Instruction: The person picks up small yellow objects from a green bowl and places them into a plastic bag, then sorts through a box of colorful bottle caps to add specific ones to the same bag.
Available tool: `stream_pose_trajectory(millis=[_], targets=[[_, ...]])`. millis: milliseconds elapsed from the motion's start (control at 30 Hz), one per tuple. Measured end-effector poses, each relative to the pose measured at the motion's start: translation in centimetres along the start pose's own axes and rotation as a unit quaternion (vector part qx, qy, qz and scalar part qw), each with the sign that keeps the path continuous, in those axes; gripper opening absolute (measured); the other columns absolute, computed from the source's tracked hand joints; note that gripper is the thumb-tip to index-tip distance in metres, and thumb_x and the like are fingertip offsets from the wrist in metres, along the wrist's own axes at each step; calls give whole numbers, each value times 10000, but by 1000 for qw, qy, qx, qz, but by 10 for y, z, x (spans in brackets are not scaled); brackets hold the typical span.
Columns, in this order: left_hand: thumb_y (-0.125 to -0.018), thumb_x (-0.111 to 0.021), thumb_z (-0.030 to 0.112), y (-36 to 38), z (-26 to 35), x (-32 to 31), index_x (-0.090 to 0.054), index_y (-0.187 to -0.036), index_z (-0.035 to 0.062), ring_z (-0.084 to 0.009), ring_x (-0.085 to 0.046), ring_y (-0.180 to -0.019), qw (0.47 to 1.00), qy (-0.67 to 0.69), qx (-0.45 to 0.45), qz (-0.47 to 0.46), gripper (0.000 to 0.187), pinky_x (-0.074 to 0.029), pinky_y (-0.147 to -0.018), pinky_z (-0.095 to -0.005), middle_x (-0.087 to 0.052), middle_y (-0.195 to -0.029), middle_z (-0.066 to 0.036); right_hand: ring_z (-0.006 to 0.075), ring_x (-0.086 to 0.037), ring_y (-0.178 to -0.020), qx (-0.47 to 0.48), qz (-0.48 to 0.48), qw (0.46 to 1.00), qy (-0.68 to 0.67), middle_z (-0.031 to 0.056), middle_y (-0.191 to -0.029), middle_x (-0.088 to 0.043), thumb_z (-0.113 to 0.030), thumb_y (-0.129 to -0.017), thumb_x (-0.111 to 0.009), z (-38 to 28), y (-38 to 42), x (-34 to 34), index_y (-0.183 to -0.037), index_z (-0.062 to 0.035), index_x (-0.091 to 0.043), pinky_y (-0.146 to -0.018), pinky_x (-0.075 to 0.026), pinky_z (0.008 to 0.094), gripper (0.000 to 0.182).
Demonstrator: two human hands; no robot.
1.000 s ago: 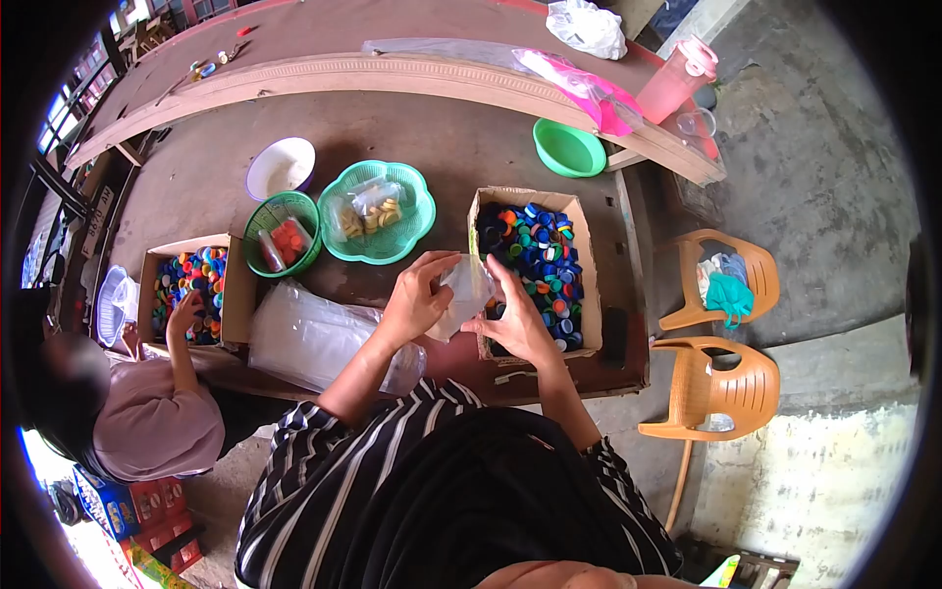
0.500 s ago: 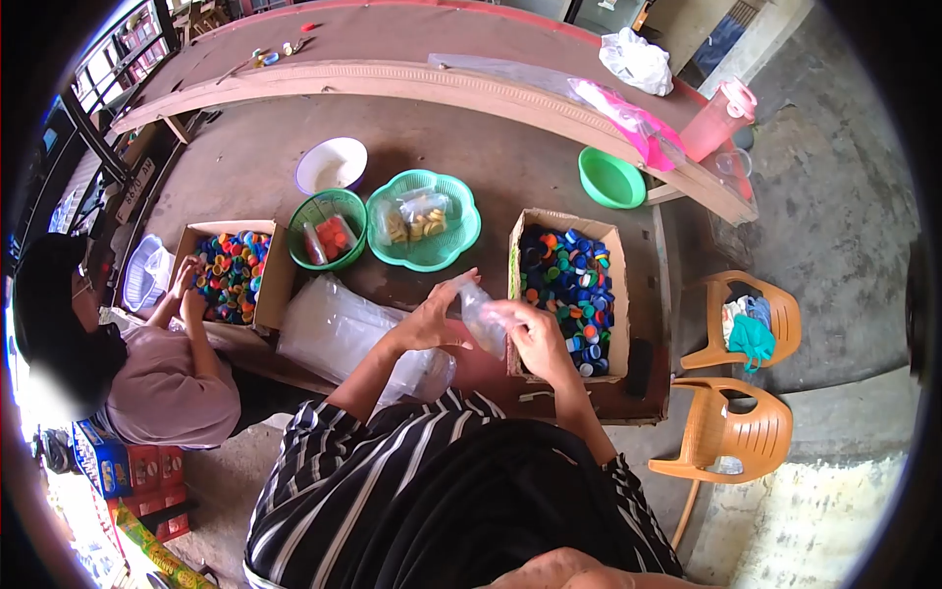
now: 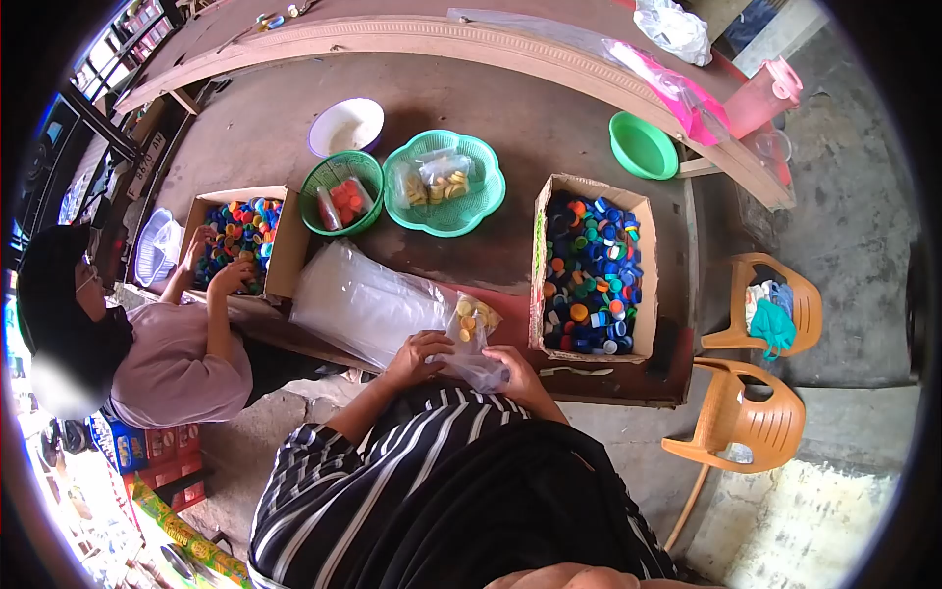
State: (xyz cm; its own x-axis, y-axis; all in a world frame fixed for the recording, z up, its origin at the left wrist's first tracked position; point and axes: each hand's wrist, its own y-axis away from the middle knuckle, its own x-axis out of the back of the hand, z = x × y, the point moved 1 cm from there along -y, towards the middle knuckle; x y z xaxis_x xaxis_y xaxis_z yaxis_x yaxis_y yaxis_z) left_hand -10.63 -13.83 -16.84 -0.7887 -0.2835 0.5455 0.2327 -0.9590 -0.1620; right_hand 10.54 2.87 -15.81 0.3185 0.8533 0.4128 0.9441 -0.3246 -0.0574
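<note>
A clear plastic bag (image 3: 478, 367) with several yellow bottle caps (image 3: 471, 319) at its far end lies at the table's front edge. My left hand (image 3: 420, 359) is closed on the left side of its near end, fingers bent over the film. On the right side, my right hand (image 3: 515, 375) pinches the same bag. Beneath and to the left spreads a stack of flat clear plastic bags (image 3: 358, 299). Just right of my hands stands a cardboard box (image 3: 649, 265) full of mixed bottle caps (image 3: 594, 275).
A co-worker's hands (image 3: 228, 277) are at another cardboard box (image 3: 285, 236) of caps. Behind lie a green basket (image 3: 316, 175) with bagged red caps, a mint-green basin (image 3: 491, 218) with bagged yellow caps, a white bowl (image 3: 345, 128) and a green bowl (image 3: 643, 147). Orange chairs (image 3: 760, 427) stand right.
Both hands have come down toward the table's front edge with the clear bag; yellow caps now show in it. The co-worker's hands have moved apart over their box. The view has shifted slightly.
</note>
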Motion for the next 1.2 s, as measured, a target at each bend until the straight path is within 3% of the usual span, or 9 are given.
stream_pose_trajectory(millis=[133,200,267,333,433,533,633,833,1200], targets=[[-676,-728,25,-10,4,-1,-720,-965,61,-307,-628,-1145,996,-65,-52,-14,292,-496,-979,-426,-699,-1135,-84,225,-563,-1221,-136,-55,981,-130,131,-1309,-553,-143,-784,-808,-10,-8,-4,-1343,-62,-552,-963,-484,356,621],[-665,-707,4,-12,-9,-7,-725,-942,56,-304,-667,-1067,998,52,-24,-14,282,-522,-935,-402,-717,-1071,-102,214,-559,-1218,-141,-35,973,-180,125,-1328,-541,-133,-756,-836,-38,-14,5,-1357,-65,-540,-929,-497,352,674],[-696,-694,-16,-15,-13,-8,-725,-918,31,-296,-717,-913,993,117,-18,14,228,-559,-850,-359,-737,-950,-132,222,-562,-1203,-107,27,988,-106,115,-1333,-540,-135,-733,-859,-36,-13,7,-1365,-71,-535,-913,-501,357,714],[-726,-705,-2,-12,-11,-10,-714,-923,11,-293,-717,-911,989,135,49,33,198,-557,-853,-361,-736,-939,-134,261,-568,-1179,-110,50,991,-54,115,-1353,-525,-178,-708,-888,-23,-9,5,-1389,-82,-515,-915,-501,377,782],[-786,-736,65,-6,-8,-11,-704,-947,-12,-291,-717,-885,983,122,139,24,181,-553,-836,-359,-736,-943,-143,248,-572,-1155,-129,35,991,-21,121,-1276,-549,-202,-721,-889,0,-1,-10,-1362,-58,-540,-907,-495,375,743],[-841,-753,146,-8,-2,-14,-710,-990,-11,-269,-714,-855,972,90,216,26,221,-543,-802,-350,-735,-932,-144,264,-621,-1062,-142,70,986,-43,147,-1137,-622,-262,-813,-818,16,1,-23,-1234,-38,-636,-884,-503,371,511],[-890,-737,216,-12,-1,-10,-708,-1012,-8,-225,-706,-834,965,110,237,-11,257,-529,-769,-338,-730,-887,-139,311,-651,-1032,-187,106,976,23,177,-1023,-687,-322,-879,-727,28,3,-25,-1081,-28,-702,-861,-507,411,358],[-956,-658,224,-16,-6,-9,-664,-972,-39,-185,-698,-836,954,113,273,-53,264,-522,-766,-325,-719,-813,-135,233,-700,-898,-239,88,966,-31,164,-946,-717,-302,-920,-694,36,8,-24,-1035,5,-691,-797,-524,357,328],[-916,-687,90,-11,-29,-28,-437,-1115,-6,-179,-701,-669,949,207,239,6,333,-534,-610,-295,-705,-750,-149,234,-688,-893,-296,109,947,-59,176,-989,-690,-270,-918,-704,46,12,-33,-1306,-56,-471,-779,-523,363,500]])
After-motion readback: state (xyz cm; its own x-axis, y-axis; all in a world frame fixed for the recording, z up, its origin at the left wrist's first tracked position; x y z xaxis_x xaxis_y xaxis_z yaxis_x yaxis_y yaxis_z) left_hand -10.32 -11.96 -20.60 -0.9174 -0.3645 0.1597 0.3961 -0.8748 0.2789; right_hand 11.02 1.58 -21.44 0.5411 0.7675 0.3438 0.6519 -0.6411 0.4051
